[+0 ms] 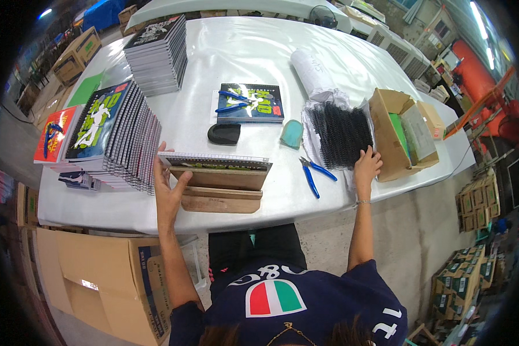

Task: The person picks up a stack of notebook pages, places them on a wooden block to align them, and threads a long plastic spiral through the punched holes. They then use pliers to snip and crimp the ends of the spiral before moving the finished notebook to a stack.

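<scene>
A notebook (219, 160) stands on its edge in a wooden stand (222, 203) near the table's front edge. My left hand (170, 187) grips the notebook's left end, its thumb on the near side and its fingers beyond. On the right, black spiral binding coils (343, 135) lie in a heap on white wrapping. My right hand (367, 166) is closed at the heap's right end, fingertips among the coils; how many it pinches is hidden. Blue-handled pliers (312, 176) lie with handles apart to the left of that hand.
Stacks of spiral notebooks (118, 135) and unbound books (158, 60) stand at left. More pliers (234, 102) rest on a flat notebook pile (268, 109). A black holder (224, 134), a teal one (292, 134), a wrapped white roll (311, 72) and an open cardboard box (386, 135) surround the work spot.
</scene>
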The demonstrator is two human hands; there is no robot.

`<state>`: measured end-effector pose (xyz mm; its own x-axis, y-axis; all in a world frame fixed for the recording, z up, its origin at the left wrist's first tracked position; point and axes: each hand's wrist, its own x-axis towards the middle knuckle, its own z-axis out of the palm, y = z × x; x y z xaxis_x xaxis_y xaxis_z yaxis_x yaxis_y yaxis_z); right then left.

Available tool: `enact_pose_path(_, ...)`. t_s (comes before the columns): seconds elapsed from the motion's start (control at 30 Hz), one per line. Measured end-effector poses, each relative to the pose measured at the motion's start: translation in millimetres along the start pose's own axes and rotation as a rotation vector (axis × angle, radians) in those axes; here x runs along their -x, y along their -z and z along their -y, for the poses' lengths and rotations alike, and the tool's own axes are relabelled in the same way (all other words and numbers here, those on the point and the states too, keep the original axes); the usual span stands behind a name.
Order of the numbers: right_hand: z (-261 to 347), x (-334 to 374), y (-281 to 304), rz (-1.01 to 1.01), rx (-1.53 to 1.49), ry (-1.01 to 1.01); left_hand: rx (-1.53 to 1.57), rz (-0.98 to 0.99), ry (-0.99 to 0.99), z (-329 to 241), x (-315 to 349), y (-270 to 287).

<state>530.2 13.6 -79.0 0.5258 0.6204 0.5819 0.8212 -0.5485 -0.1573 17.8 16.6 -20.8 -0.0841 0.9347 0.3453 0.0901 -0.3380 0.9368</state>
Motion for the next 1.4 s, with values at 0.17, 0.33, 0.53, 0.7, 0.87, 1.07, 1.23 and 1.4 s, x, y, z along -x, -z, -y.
enact_pose_path(0.17,-21.0,-3.8,3.4,0.072,-0.211,0.039,0.112,-0.014,0.065,-13.6,-1.3,-6.6)
enact_pose_path(0.33,-19.1,-9.5,11.9,0.065,-0.165,0.029,0.043,-0.022,0.028,-20.1,2.8,-15.5)
enact_pose_path(0.53,-15.1,-16.1,39.2,-0.103,-0.585,-0.096,-0.479,-0.277,-0.295,-37.1,13.3,-36.9)
enact_pose_path(0.7,44.0,-13.0,89.0,-0.117,-0.911,-0.008,-0.662,-0.162,-0.459,-52.7,27.6,-78.0)
enact_pose_path(0.87,31.1,-19.3,52.1,-0.075,-0.589,0.216,-0.642,0.003,-0.477,-60.7,27.3,-122.0)
enact_pose_path(1.07,37.7,-2.2,66.5,0.22,-0.974,-0.013,-0.688,0.021,-0.462,-55.8,25.3,-137.2)
enact_pose_path(1.23,71.2,-2.6,115.5,0.234,-1.42,-0.107,-0.762,-0.028,-0.418,-47.9,16.0,-137.7)
enact_pose_path(1.4,100.1,-2.3,143.2,0.313,-1.797,-0.068,-0.795,-0.033,-0.408,-47.0,12.7,-133.3)
